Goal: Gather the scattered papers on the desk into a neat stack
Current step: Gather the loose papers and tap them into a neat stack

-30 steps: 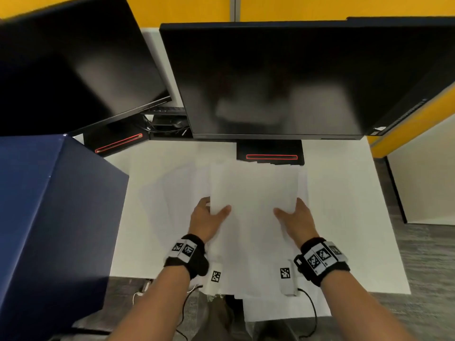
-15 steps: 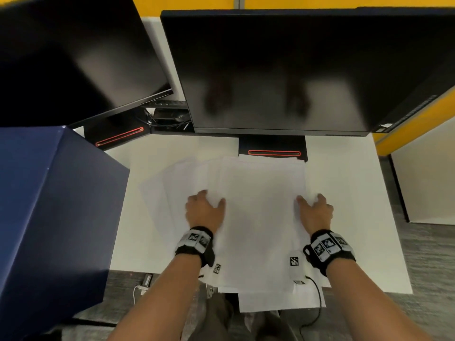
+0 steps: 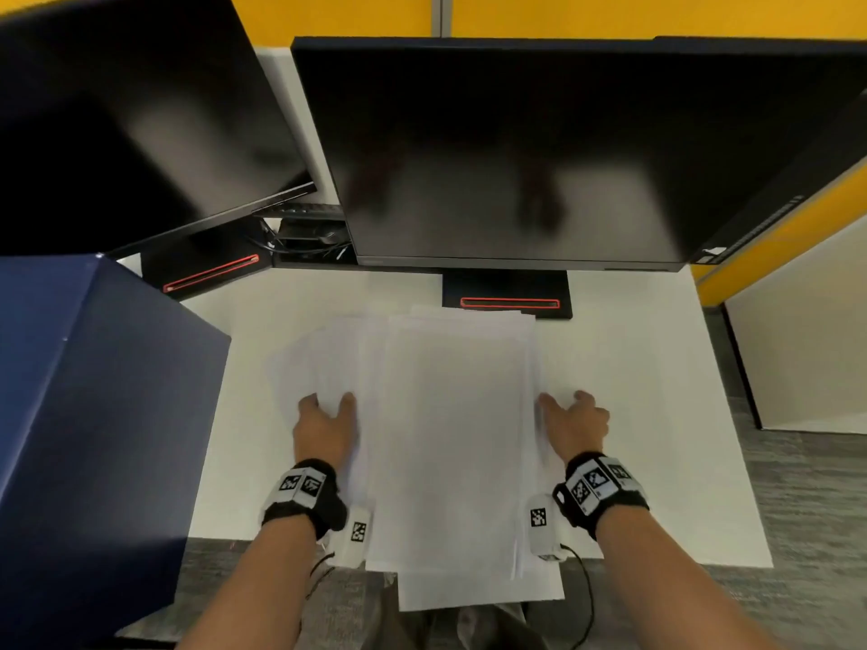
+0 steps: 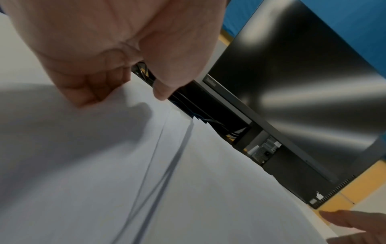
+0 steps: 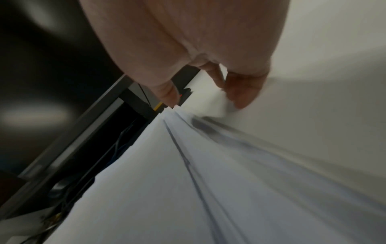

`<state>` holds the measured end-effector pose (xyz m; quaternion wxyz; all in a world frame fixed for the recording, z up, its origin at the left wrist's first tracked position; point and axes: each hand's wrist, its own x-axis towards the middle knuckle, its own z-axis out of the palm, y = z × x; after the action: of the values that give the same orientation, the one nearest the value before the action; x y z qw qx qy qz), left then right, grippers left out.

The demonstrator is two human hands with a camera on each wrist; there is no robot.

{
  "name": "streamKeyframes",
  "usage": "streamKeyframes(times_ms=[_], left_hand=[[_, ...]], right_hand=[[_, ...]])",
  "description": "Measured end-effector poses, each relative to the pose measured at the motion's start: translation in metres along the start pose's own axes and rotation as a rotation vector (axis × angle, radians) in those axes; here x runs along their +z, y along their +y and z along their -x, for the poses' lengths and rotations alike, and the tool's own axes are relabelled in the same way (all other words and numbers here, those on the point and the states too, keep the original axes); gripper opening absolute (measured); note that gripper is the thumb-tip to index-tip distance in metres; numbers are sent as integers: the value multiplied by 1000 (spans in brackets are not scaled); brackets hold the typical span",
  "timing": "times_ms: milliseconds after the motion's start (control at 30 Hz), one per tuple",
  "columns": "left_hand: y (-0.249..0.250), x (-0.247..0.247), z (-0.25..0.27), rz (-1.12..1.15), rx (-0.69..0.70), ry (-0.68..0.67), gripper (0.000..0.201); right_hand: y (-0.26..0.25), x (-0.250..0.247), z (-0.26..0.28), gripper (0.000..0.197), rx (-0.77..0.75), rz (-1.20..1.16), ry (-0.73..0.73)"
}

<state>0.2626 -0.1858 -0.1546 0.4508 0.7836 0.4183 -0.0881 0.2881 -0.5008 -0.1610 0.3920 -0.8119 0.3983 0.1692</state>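
Both hands have spread outward since a second ago: left hand lies loosely open on fanned left sheets, papers mid-desk, right hand open at their right edge. Squeeze inward evenly, keeping sheets flat.

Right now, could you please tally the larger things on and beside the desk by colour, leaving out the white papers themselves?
Black: 2, the left monitor and the right monitor.
Dark blue: 1, the box at the left.
White: 1, the desk.
Total: 4.
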Motion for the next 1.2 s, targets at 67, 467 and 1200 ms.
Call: streamKeyframes(times_ms=[67, 467, 1200], left_hand=[[10, -1, -16, -73, 8, -20, 58], [12, -10, -10, -147, 20, -211, 67], [-17, -53, -25, -413, -40, 63, 76]], right_hand=[[-18, 4, -7, 79, -34, -19, -20], [-29, 24, -4, 69, -240, 193, -139], [-6, 26, 2, 66, -247, 280, -53]])
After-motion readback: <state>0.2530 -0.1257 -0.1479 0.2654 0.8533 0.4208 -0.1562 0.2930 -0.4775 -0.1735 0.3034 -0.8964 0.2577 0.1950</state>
